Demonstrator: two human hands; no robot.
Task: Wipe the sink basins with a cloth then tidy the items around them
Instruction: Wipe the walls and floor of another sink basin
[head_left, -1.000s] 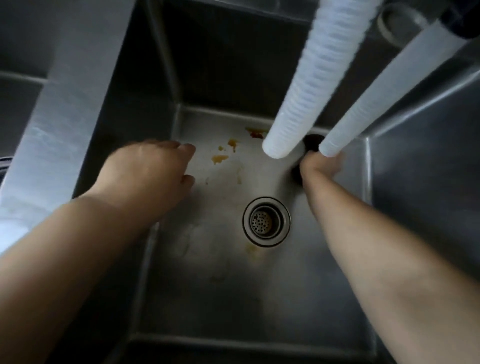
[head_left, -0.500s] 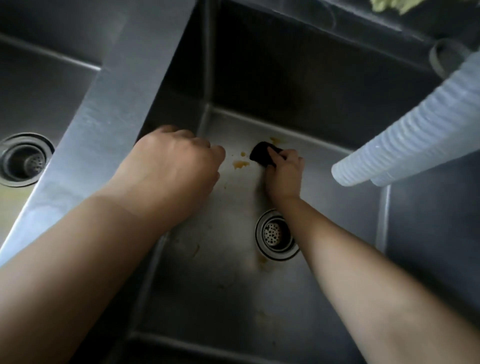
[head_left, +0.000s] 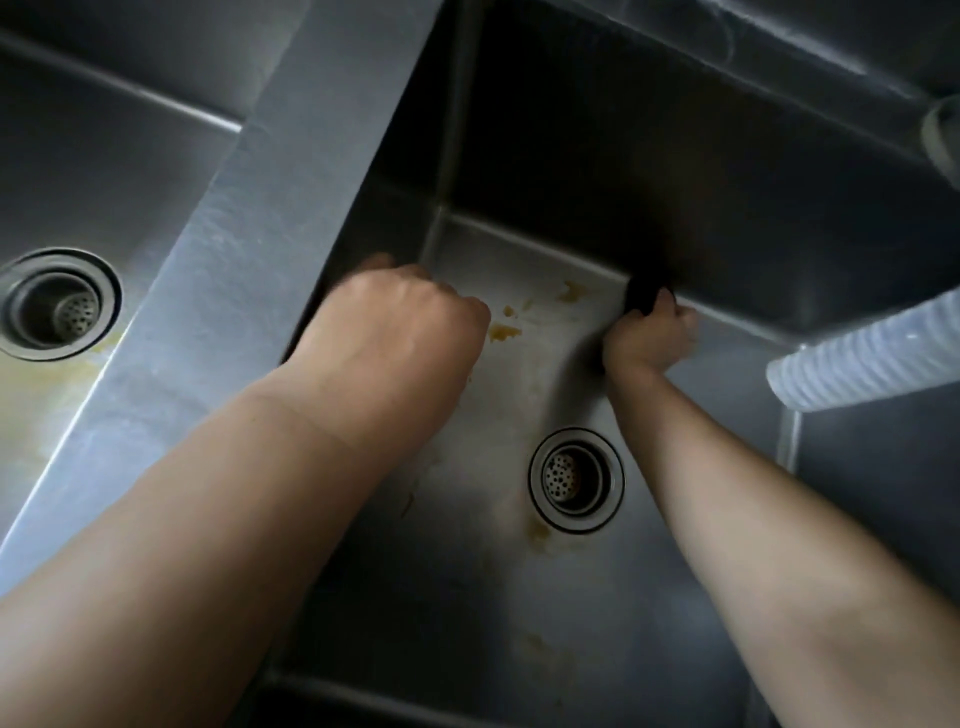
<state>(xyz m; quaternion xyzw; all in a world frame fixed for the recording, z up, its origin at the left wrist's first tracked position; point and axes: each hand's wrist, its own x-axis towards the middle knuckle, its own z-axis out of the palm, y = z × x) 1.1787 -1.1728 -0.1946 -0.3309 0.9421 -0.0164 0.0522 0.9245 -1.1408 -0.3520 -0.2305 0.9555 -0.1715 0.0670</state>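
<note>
I look down into the right steel basin (head_left: 467, 597), which has a round drain (head_left: 575, 479) and orange-brown stains (head_left: 506, 332) near its far edge. My right hand (head_left: 649, 338) grips a small dark cloth (head_left: 641, 296) and presses it where the basin floor meets the back wall. My left hand (head_left: 395, 332) hovers with curled fingers over the basin's left wall, beside the divider (head_left: 234, 270), and I see nothing in it. The left basin (head_left: 78, 156) with its own drain (head_left: 60, 304) lies at the left.
A white ribbed hose end (head_left: 862, 361) hangs in from the right over the basin's right rim. A pale ring-shaped fitting (head_left: 940, 135) sits at the upper right edge. Yellowish staining marks the left basin floor below its drain.
My right hand slid the dark cloth from the stained patch rightward along the back edge. The view swung left, so the hoses moved off to the right. My left hand stayed by the divider.
</note>
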